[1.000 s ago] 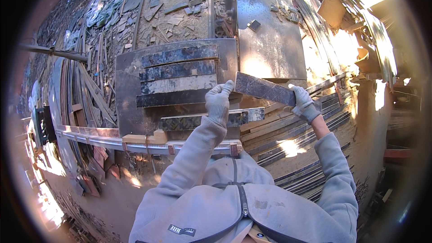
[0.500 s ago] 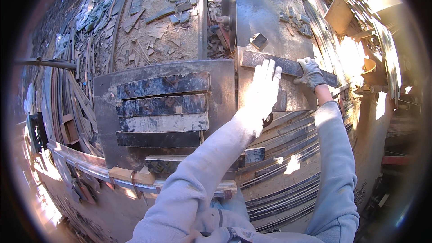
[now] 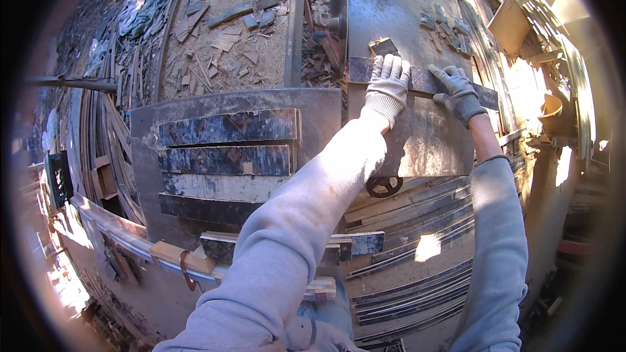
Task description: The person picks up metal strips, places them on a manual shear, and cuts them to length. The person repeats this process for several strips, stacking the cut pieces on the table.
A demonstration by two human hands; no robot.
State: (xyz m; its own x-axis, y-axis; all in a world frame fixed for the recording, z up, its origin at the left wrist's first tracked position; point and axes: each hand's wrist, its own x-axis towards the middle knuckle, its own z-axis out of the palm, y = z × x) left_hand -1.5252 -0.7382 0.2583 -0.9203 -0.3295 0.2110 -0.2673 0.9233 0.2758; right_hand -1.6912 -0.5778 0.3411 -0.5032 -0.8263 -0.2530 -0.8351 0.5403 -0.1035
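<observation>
A narrow dark plank [image 3: 420, 81] lies across the worn metal table [image 3: 430, 150] at the right. My left hand [image 3: 389, 83], in a pale knit glove, lies on the plank's left part with its fingers stretched out toward the far edge. Farther right, my gloved right hand [image 3: 460, 94] grips the same plank, fingers over its top and thumb at the near edge. Just beyond my left fingertips sits a small wooden block [image 3: 385, 46]. What is under my palms is hidden.
Several dark boards [image 3: 228, 160] rest on the left metal table [image 3: 147, 130]. A black handwheel [image 3: 385, 186] sits below the right table's near edge. Offcuts and sawdust [image 3: 228, 45] fill the bed beyond; long strips [image 3: 417, 293] are stacked nearer me. More offcuts [image 3: 447, 29] lie at the far right.
My left hand has come down onto the plank and moved slightly away from me. The plank sits a little farther off, close to the small block. My right hand keeps its hold.
</observation>
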